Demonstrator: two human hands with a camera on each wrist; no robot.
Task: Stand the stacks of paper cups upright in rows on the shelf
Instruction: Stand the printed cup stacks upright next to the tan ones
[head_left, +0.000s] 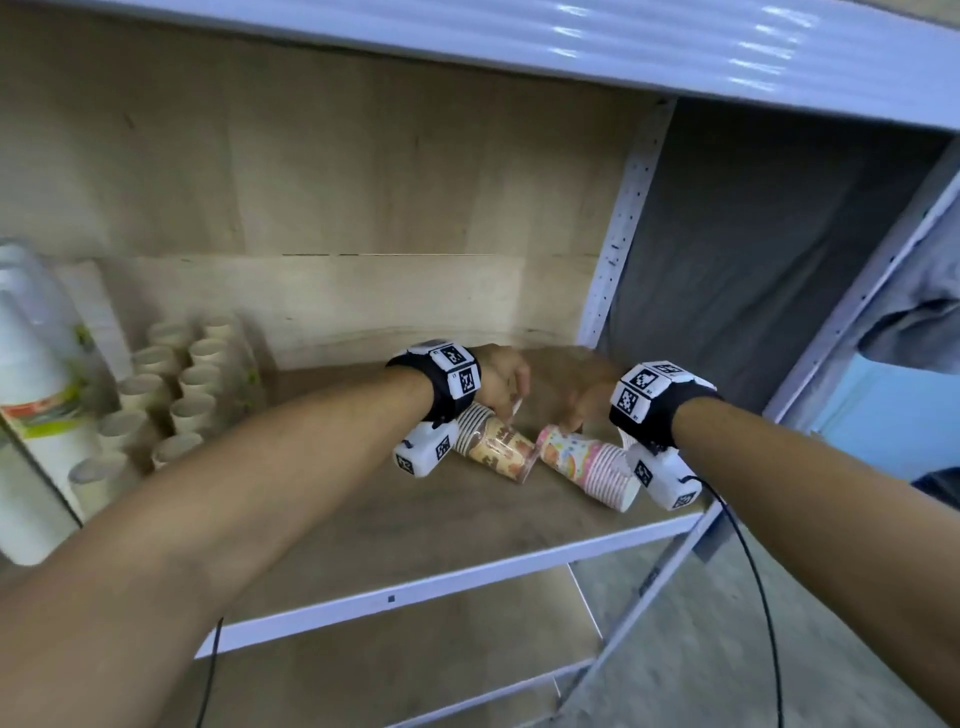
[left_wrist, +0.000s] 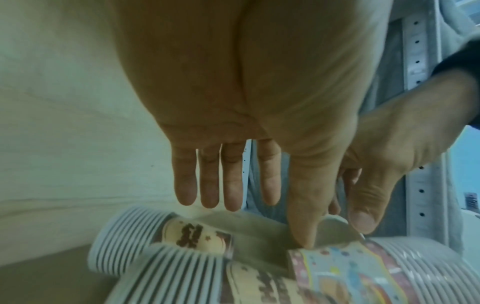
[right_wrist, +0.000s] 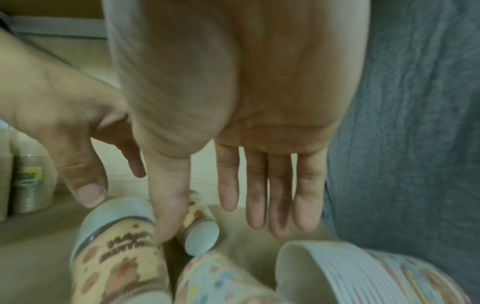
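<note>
Several stacks of paper cups lie on their sides on the wooden shelf (head_left: 467, 525), towards its right end. Nearest the left hand (head_left: 501, 376) is a brown patterned stack (head_left: 493, 441), its rims pointing left and far and its base pointing near and right. A second brown stack (left_wrist: 166, 232) lies just behind it, seen from the left wrist. Just to the right lies a pink patterned stack (head_left: 587, 462), its base close to the brown stack's base and its rims pointing near and right. From the right wrist another pink stack (right_wrist: 363, 273) shows with its open mouth facing the camera.

Both hands hover low over these fallen stacks with fingers straight and spread, gripping nothing. The left thumb comes down to the base end of the pink stack, where it seems to touch. The right hand (head_left: 584, 397) reaches in from the right, and its thumb rests against the side of the brown stack.

At the left end of the shelf, well apart from the hands, plain cup stacks (head_left: 171, 395) stand upright in two rows. Tall white cup stacks in clear wrap (head_left: 36, 395) stand nearer on the far left. A grey cloth (head_left: 727, 270) hangs past the shelf's white perforated post (head_left: 623, 218).
</note>
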